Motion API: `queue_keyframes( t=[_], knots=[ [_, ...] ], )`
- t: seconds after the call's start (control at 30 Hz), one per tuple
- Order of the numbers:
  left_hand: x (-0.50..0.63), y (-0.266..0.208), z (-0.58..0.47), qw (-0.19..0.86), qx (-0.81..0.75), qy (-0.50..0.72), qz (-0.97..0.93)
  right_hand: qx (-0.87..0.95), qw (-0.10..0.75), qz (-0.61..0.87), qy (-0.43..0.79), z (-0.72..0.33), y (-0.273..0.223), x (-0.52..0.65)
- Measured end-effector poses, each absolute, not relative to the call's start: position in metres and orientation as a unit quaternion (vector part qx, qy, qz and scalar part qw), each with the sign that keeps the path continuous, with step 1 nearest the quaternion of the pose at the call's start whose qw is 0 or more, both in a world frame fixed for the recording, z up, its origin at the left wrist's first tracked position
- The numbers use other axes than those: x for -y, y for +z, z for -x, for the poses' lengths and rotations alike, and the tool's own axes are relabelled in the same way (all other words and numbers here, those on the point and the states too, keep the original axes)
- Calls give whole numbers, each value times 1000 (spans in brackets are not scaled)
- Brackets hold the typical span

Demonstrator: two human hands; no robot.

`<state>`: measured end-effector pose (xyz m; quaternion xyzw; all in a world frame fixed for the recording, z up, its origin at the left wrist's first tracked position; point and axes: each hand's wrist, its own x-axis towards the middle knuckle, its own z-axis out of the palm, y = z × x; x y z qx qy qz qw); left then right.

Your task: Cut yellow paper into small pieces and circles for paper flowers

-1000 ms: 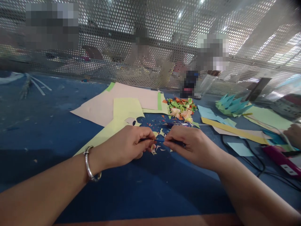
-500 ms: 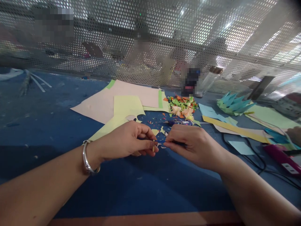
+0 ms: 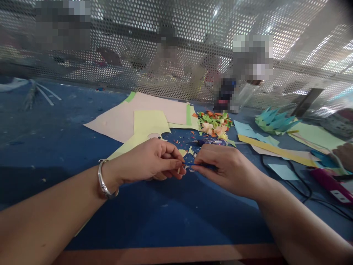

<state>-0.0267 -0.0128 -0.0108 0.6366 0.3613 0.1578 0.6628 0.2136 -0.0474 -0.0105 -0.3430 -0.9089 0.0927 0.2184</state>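
My left hand [image 3: 154,158] pinches a small pale yellow paper strip [image 3: 178,170] between thumb and fingers; most of the strip is hidden. My right hand [image 3: 223,165] is closed around a thin blue stick-like tool [image 3: 189,163]. The tool's tip meets the strip at my left fingertips, and its other end runs under my right palm. Both hands are just above the blue table [image 3: 165,221]. Behind them lie paper scraps [image 3: 190,151] and a dark blue patterned tool [image 3: 212,141] whose kind I cannot make out.
Pink paper [image 3: 116,121] and yellow paper [image 3: 149,121] lie behind my left hand. A heap of paper flowers [image 3: 216,125] is beyond my right. Further right are a blue-green spiky paper piece [image 3: 275,121], a magenta power strip [image 3: 328,184], cables and another person's hand [image 3: 344,154]. Perforated metal mesh [image 3: 132,48] stands behind.
The strip at my left fingertips now shows less, and my left fingers have shifted slightly. My right hand keeps its hold on the blue tool, almost in place.
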Motion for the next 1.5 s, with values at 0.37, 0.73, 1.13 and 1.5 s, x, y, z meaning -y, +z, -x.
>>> queue_keyframes(
  t=[0.37,0.73,1.13,1.5],
  knots=[
    [12,-16,24,651,-366,211,-631,900,237,353,100,-215,-11,45],
    [14,-14,28,665,-341,187,-638,912,238,324,85,-215,-9,48],
    [17,-16,25,678,-346,221,-610,906,227,345,94,-216,-14,48],
    [16,-15,22,607,-343,245,-674,901,232,349,110,-215,-15,47]
  ],
)
